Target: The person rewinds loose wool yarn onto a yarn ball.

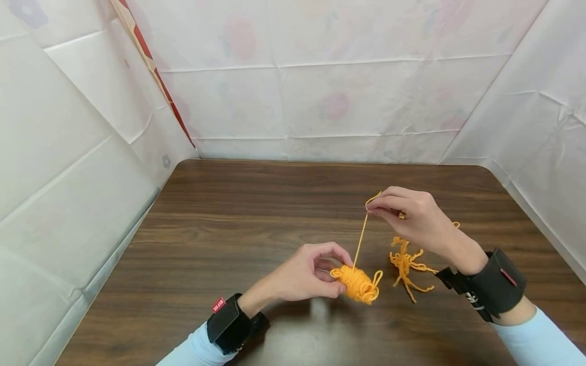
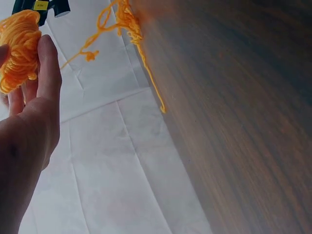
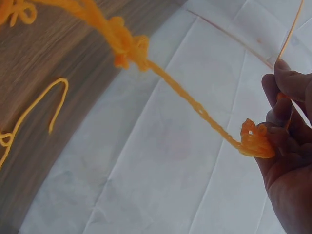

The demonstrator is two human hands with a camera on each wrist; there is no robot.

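A small ball of orange yarn is held just above the dark wooden table by my left hand, its fingers curled round it; the ball also shows in the left wrist view. From the ball a taut strand rises to my right hand, which pinches it between thumb and fingertips. A loose tangle of the same yarn lies on the table under the right wrist, and a knotted length runs from it up into the right palm.
White sheeting walls close in the table at the back and on both sides. A red-edged strip runs down the back left corner. Black wrist bands sit on both light blue sleeves.
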